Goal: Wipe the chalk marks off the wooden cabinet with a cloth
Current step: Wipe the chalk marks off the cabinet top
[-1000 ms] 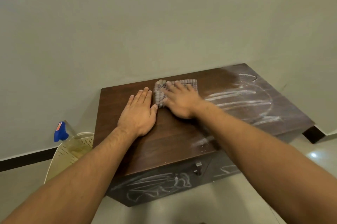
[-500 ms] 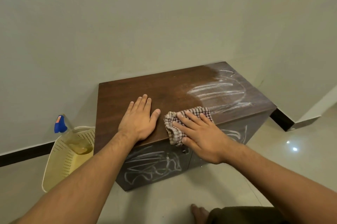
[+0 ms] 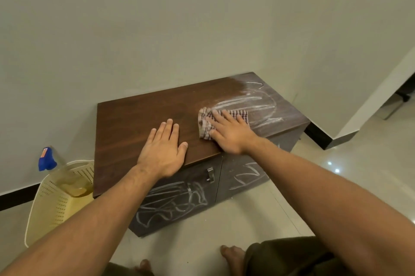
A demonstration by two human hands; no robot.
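Observation:
A low wooden cabinet [image 3: 134, 123] stands against the wall. White chalk marks [image 3: 258, 105] cover the right part of its top, and more chalk scribbles [image 3: 170, 206] show on its dark front doors. My right hand [image 3: 231, 134] presses flat on a folded checked cloth [image 3: 224, 118] at the left edge of the chalked patch. My left hand [image 3: 162, 152] lies flat on the bare brown top near the front edge, fingers spread, holding nothing.
A cream perforated basket [image 3: 56, 203] sits on the floor left of the cabinet, with a blue-capped spray bottle [image 3: 47, 160] in it. A metal handle [image 3: 210, 174] sticks out of the cabinet front. My bare feet [image 3: 231, 255] stand on the tiled floor below.
My right hand has pushed the cloth from the front edge back onto the top, toward the chalk marks. The left hand stays flat in place.

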